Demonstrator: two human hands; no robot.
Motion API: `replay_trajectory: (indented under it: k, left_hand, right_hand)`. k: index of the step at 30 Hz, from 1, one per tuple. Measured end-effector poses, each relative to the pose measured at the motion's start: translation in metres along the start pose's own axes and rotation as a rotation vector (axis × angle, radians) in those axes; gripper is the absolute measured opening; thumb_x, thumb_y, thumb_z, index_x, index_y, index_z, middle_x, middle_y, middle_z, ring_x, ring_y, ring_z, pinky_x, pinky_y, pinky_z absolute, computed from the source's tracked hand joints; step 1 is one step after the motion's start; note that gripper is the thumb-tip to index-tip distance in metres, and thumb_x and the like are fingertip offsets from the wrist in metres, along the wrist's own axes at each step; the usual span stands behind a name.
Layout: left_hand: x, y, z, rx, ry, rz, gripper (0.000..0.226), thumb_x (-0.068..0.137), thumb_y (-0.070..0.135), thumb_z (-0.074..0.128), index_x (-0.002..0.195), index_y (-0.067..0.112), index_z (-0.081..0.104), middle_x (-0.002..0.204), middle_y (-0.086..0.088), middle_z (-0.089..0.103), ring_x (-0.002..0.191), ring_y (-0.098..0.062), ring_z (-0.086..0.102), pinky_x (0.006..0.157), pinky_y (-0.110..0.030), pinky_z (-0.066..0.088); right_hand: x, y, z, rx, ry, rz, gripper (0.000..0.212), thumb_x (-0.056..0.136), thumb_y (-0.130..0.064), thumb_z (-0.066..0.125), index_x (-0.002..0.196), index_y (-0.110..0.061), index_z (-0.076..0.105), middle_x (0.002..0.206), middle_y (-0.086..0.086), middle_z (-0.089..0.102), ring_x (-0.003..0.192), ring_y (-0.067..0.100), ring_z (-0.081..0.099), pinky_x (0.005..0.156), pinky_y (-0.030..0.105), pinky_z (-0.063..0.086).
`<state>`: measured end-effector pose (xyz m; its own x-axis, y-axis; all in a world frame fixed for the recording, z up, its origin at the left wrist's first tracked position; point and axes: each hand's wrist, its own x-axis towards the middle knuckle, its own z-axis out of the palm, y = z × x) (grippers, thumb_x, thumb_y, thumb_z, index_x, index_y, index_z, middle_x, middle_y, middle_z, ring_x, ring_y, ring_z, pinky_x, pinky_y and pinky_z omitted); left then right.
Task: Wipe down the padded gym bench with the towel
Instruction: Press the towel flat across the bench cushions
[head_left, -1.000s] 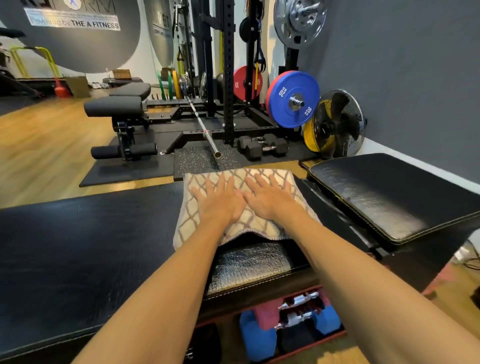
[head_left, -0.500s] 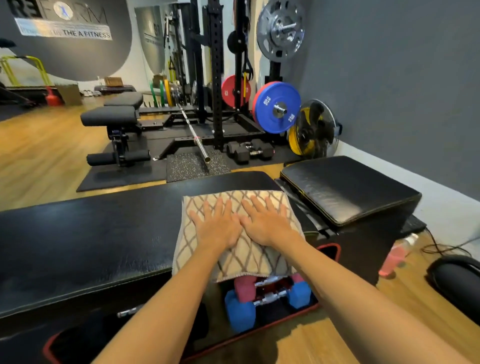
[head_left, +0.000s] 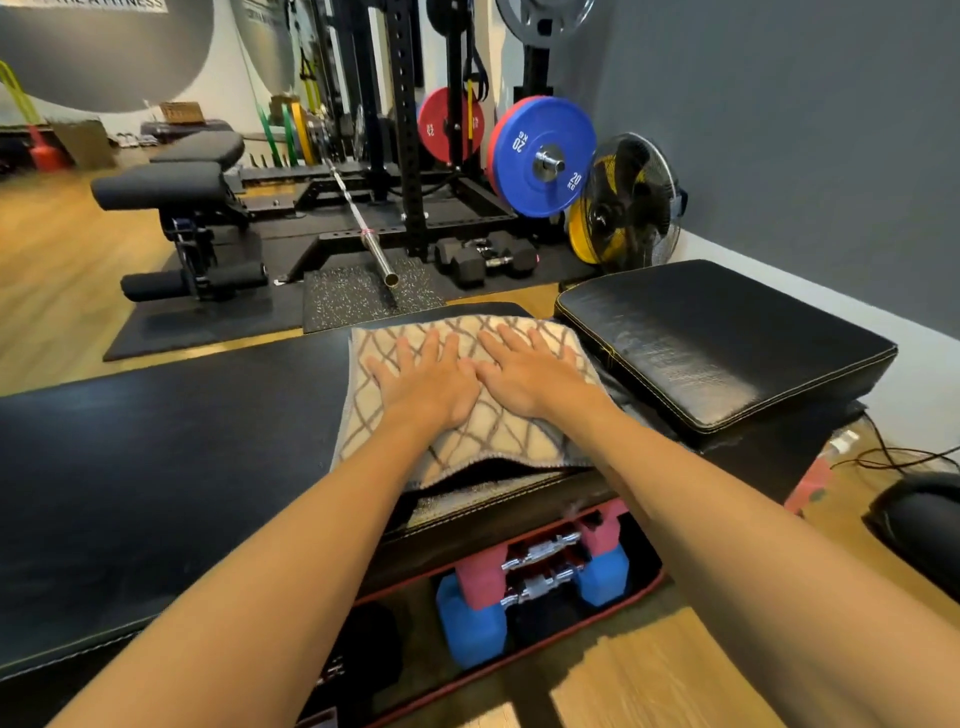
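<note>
Hands flat on cloth at a gym: my left hand (head_left: 426, 382) and right hand (head_left: 524, 376) press side by side on the towel (head_left: 467, 441) — fingers straight and slightly spread, thumbs nearly touching. This beige, diamond-patterned towel lies across the right end of the black padded bench (head_left: 156, 467), its near edge lifted a little above the pad's front seam. A separate black pad (head_left: 727, 338) sits just beside the towel on my right. Below the bench, pink and blue dumbbells (head_left: 540, 587) rest in a red-edged tray; beyond it stand a blue weight plate (head_left: 543, 156) and a floor fan (head_left: 628, 202).
</note>
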<state>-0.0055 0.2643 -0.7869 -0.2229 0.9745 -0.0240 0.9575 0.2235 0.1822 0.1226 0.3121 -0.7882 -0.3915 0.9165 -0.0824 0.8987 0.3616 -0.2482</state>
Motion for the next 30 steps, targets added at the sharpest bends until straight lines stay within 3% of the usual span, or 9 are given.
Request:
replay_trajectory:
  k: [7,19,24,30]
  left_hand:
    - [0.063,0.0,0.0,0.018,0.027,0.01,0.056,0.101,0.043,0.004,0.155,0.028,0.0,0.162,0.005,-0.009,0.148,-0.031,-0.011,0.113,-0.065,-0.007]
    - [0.096,0.009,-0.004,-0.021,0.062,-0.062,0.056,0.101,0.037,0.008,0.155,0.025,0.007,0.163,0.004,0.004,0.149,-0.032,-0.001,0.114,-0.063,-0.006]
    - [0.078,0.01,-0.001,0.006,0.088,-0.011,0.056,0.101,0.038,0.007,0.155,0.025,0.005,0.163,0.004,-0.001,0.149,-0.032,-0.005,0.113,-0.063,-0.009]
    - [0.029,0.02,0.002,-0.002,0.115,0.046,0.058,0.1,0.043,0.006,0.155,0.025,0.006,0.163,0.001,-0.001,0.149,-0.031,-0.007,0.112,-0.065,-0.01]
  right_hand:
    - [0.063,0.007,-0.004,0.067,0.025,0.03,0.062,0.099,-0.059,0.015,0.157,-0.04,0.006,0.166,-0.01,-0.005,0.152,0.028,-0.007,0.117,0.061,-0.004]
    - [0.103,0.014,-0.007,0.081,0.113,-0.03,0.061,0.099,-0.054,0.02,0.155,-0.029,0.023,0.163,0.002,0.019,0.149,0.032,0.015,0.115,0.063,0.015]
    - [0.081,0.02,-0.007,0.043,0.029,-0.011,0.07,0.093,-0.06,0.01,0.158,-0.034,0.006,0.167,-0.005,0.001,0.152,0.027,0.0,0.118,0.057,0.009]
    - [0.028,0.025,-0.006,-0.004,0.021,-0.015,0.093,0.074,-0.07,-0.005,0.158,-0.031,0.005,0.166,-0.005,-0.005,0.152,0.024,-0.006,0.118,0.058,0.005]
